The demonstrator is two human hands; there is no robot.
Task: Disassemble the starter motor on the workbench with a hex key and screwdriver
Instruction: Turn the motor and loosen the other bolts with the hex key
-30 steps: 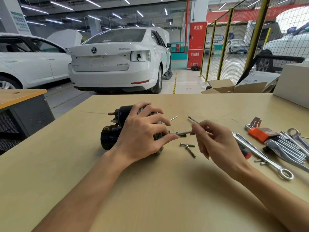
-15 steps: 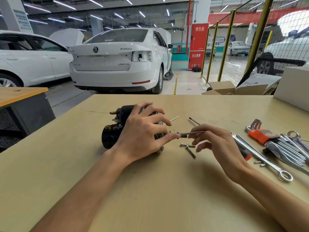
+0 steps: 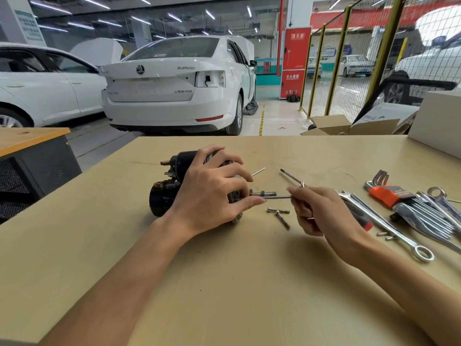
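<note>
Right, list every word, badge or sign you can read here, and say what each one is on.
"SUPERB": boot lid of the white car, right of its round badge.
"消火栓": top of the red cabinet.
"灭火器箱": the cabinet's lower panel.
Chinese maker's lettering low on the boot lid: too small to read.
Green board on the left pillar: blurred.
Orange hex key holder: its print is too small.

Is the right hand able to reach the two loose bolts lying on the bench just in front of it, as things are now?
Probably yes, but not freely. The two loose bolts lie on bare bench right beside the right hand, nothing between. However, that hand pinches a hex key aimed at the starter motor, so it would have to set it down first.
</note>
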